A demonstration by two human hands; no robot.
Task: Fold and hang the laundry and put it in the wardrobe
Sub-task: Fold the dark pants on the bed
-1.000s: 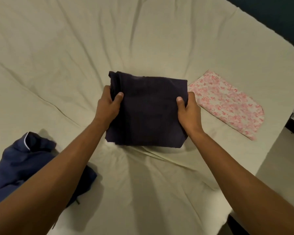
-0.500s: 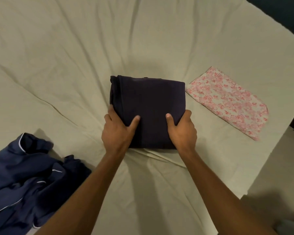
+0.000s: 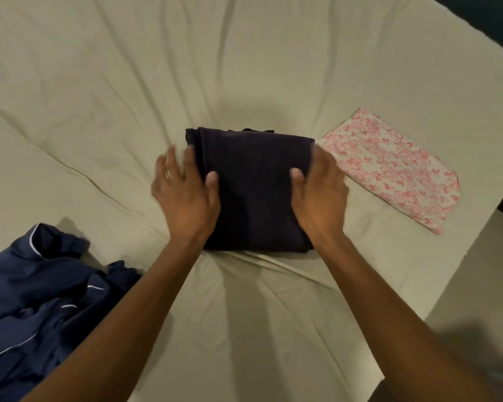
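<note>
Lying at the bed's near left corner: a crumpled navy garment (image 3: 41, 300) with thin white piping, unfolded, part of it running out of view at the left edge.
Bed: a wrinkled pale beige sheet (image 3: 99, 97) covers it; its right edge runs diagonally down the right side, with bare floor (image 3: 462, 285) beyond.
Left hand: the left hand (image 3: 186, 198) sits at the left side of the folded dark cloth, fingers spread and fairly straight over the sheet just beside the cloth's left edge, thumb laid on top of the cloth. The fingers are blurred. Its grip is loose and flat, closed around nothing.
Folded dark cloth: the dark cloth (image 3: 253, 192) lies flat as a neat rectangle in the middle of the bed, nearer the right edge than the left, between the two hands.
Right hand: the right hand (image 3: 320, 195) rests on the right side of the cloth, thumb on top; its fingers are blurred at the cloth's right edge, so I cannot tell whether they curl round it.
Folded pink cloth: a white cloth with a pink print (image 3: 395, 172), folded flat, lies just beside the dark cloth toward the bed's right edge.
</note>
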